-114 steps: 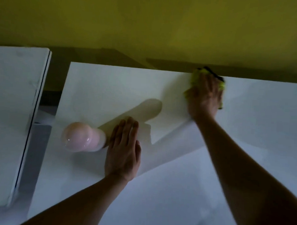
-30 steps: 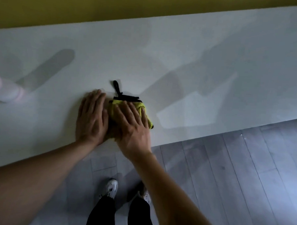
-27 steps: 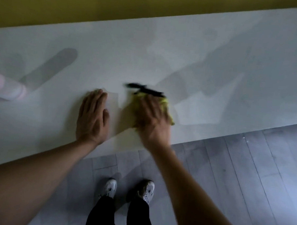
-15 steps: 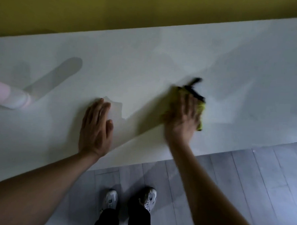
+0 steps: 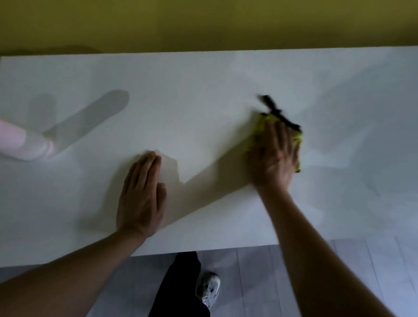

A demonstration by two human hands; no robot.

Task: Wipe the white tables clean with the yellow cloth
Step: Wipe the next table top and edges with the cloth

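Mustard-yellow wall backs the glossy white surface (image 5: 206, 91). Right hand (image 5: 276, 156) presses flat, fingers extended, on the crumpled yellow cloth (image 5: 299, 138) mid-surface; left hand (image 5: 141, 196) rests flat, holding nothing. Wiping looks underway, with the right stretch seemingly left.

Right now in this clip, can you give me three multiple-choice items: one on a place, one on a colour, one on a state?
1. Where is the cloth?
A. under the right hand
B. on the floor
C. beside the pink bottle

2. What colour is the wall?
A. blue
B. yellow
C. red

3. How does the left hand lie?
A. clenched in a fist
B. lifted off the table
C. flat on the table

Answers: 1 A, the right hand presses on it, yellow showing at its edges. 2 B, yellow behind the table. 3 C, fingers straight, palm down.
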